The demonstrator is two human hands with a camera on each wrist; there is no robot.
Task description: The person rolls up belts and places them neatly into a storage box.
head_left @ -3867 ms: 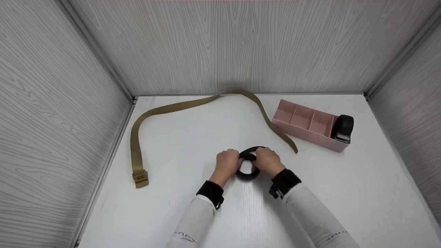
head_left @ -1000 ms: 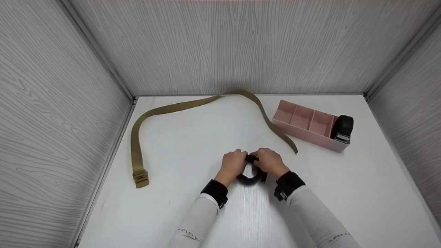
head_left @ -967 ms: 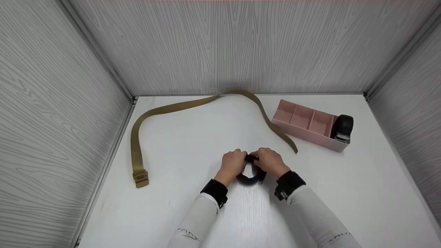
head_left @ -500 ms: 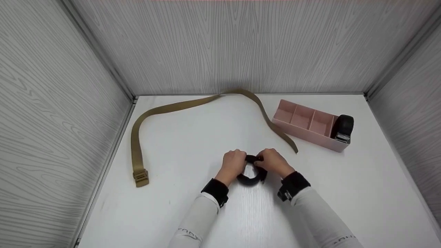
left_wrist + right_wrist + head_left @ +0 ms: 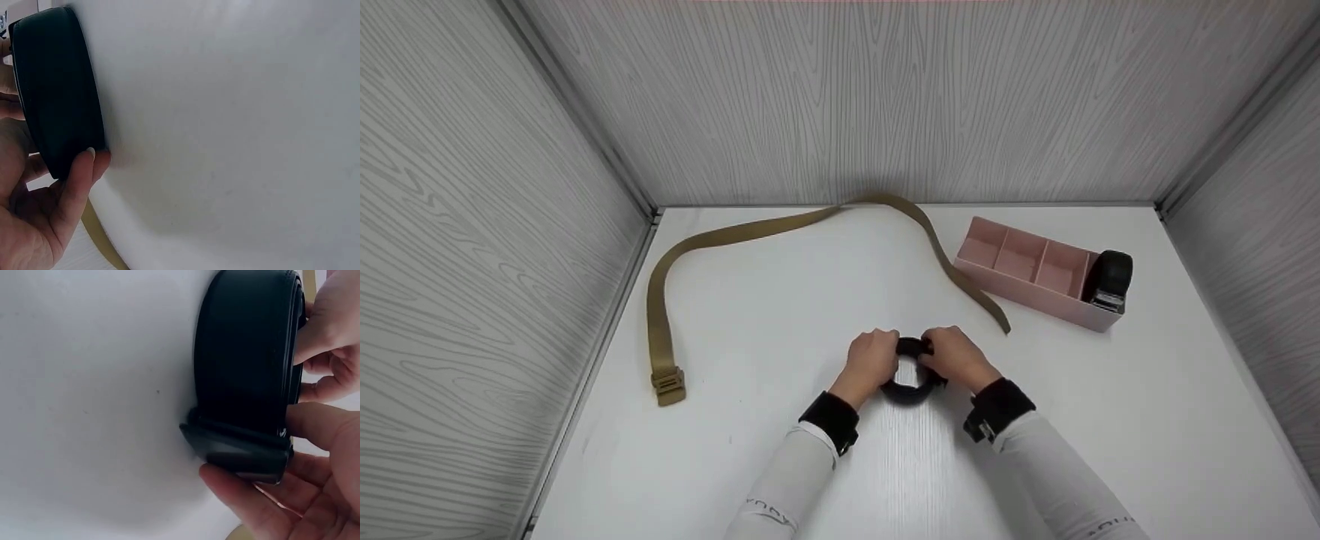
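A black belt [image 5: 906, 393], rolled into a ring, stands on its edge on the white table in front of the person. The left hand [image 5: 872, 358] grips the left side of the roll; in the left wrist view its fingers and thumb hold the smooth dark band [image 5: 59, 90]. At the upper right of the roll, the right hand [image 5: 958, 355] curls its fingers round the belt. In the right wrist view that hand [image 5: 320, 495] pinches the roll beside a dark buckle [image 5: 239, 450] on the outer layer. Fingers hide part of the inner layers.
A khaki webbing belt [image 5: 658, 307] arcs across the back and left of the table, its buckle [image 5: 668, 384] at left. A pink divided box [image 5: 1035, 289] stands back right; a second rolled black belt [image 5: 1112, 271] sits in its right compartment. Grey wood-grain walls enclose the table.
The wide loose loop from several seconds ago has been drawn into a compact ring. The end jutting out at right now lies closer to the roll. The right hand has shifted slightly right.
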